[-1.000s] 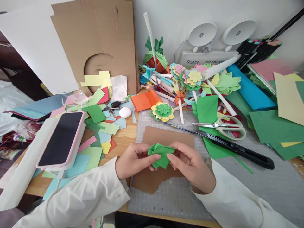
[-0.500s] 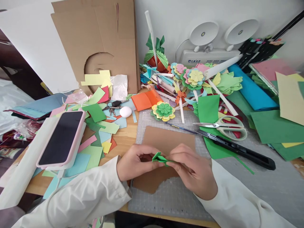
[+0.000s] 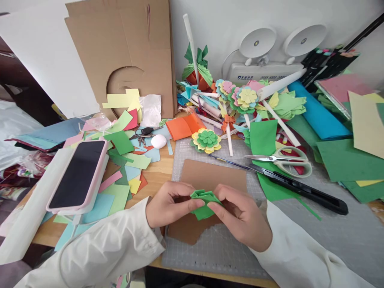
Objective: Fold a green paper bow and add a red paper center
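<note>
A small folded green paper piece point(image 3: 204, 203) is pinched between both of my hands, just above a brown cardboard sheet point(image 3: 207, 176) lying on a grey cutting mat point(image 3: 225, 248). My left hand point(image 3: 169, 204) grips its left side with thumb and fingers closed. From the right, my right hand point(image 3: 241, 216) pinches the other side. Both wrists wear white sleeves.
A pink-cased phone point(image 3: 78, 176) rests on paper scraps at left. Scissors point(image 3: 285, 162) and a black craft knife point(image 3: 303, 191) lie right of the cardboard. A finished yellow-green paper flower point(image 3: 206, 140), more flowers on sticks point(image 3: 240, 100), coloured sheets and big cardboard panels point(image 3: 126, 52) crowd the back.
The green piece was turned edge-on half a second ago and now shows its folded face again. Both hands stayed in place over the cardboard, fingers shifting on the paper.
</note>
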`<state>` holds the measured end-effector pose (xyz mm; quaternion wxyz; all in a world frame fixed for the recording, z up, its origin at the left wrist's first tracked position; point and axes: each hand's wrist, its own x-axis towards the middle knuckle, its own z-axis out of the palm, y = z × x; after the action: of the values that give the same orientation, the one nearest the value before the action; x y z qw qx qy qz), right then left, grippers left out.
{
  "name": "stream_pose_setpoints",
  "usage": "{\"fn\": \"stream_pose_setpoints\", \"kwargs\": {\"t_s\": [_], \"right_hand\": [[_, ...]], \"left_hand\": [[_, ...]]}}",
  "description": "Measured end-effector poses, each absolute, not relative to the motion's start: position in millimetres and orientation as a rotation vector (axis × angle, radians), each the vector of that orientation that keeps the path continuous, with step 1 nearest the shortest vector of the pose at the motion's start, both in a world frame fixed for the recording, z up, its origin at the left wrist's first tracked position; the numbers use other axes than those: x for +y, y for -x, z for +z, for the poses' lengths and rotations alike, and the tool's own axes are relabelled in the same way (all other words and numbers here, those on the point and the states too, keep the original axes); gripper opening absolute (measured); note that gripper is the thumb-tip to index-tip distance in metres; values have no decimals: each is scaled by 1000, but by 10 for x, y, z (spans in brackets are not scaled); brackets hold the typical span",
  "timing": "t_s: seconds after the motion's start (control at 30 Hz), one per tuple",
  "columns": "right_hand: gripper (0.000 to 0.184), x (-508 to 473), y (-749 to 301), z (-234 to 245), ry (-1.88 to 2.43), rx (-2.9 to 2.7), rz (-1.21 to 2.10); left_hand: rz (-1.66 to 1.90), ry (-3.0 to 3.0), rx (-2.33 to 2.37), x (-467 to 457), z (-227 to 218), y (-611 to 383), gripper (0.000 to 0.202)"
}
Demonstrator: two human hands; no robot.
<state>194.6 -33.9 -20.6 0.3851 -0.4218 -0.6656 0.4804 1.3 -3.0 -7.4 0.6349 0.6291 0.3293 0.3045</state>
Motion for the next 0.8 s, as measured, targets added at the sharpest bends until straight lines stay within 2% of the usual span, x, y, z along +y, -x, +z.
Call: {"fn": "stream_pose_setpoints", "kwargs": {"t_s": [0.2,0.37,0.57,0.8], "right_hand": [[31,-343,-1917,-205,1058,-1489,1480],[30,-332,-1877,-199,945,-1218,1683],[32,-305,-1846,-132,916,-1174,1800],[38,-287,-1893,-153,1022,-1244,1764]], "left_hand": [[595,-1099,770,-22,-92,-17,20],[544,-1147,841,-24,-62,-34,32],[400,-1138,803,-28,-38,-4,38],[279,-1131,729,-33,-12,13,42]]}}
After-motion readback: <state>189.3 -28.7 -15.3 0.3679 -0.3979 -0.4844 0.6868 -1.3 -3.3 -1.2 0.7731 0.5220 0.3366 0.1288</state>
